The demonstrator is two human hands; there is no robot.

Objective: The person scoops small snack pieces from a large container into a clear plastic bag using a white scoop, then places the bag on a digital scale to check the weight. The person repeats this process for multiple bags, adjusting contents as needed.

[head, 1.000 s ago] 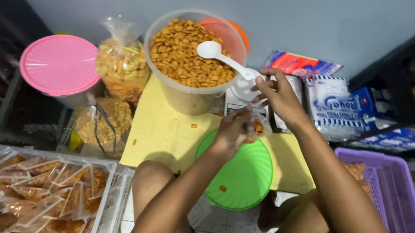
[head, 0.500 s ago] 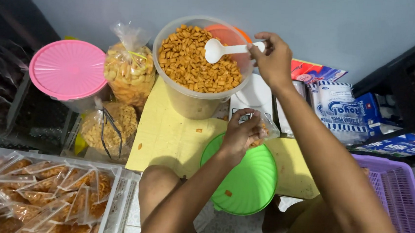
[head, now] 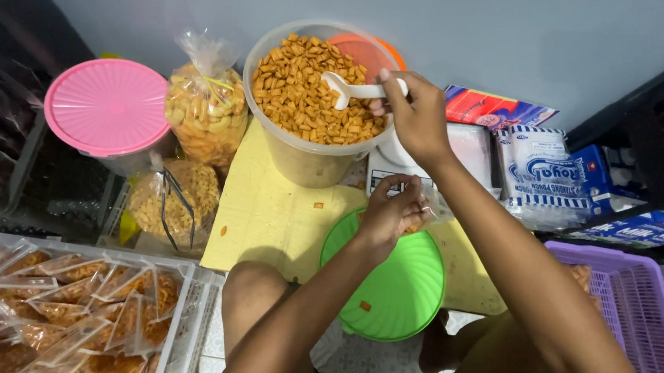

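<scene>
- Your right hand (head: 417, 118) is gripping the white spoon (head: 348, 89), fingers closed on its handle, its bowl dipping into the tub of orange snacks (head: 307, 99) at 12 o'clock.
- Your left hand (head: 387, 216) is pinching a small clear bag (head: 428, 213) above the green lid (head: 395, 280), at 6 o'clock from the tub.
- A pink lid (head: 108, 106) is sitting at 9 o'clock.
</scene>
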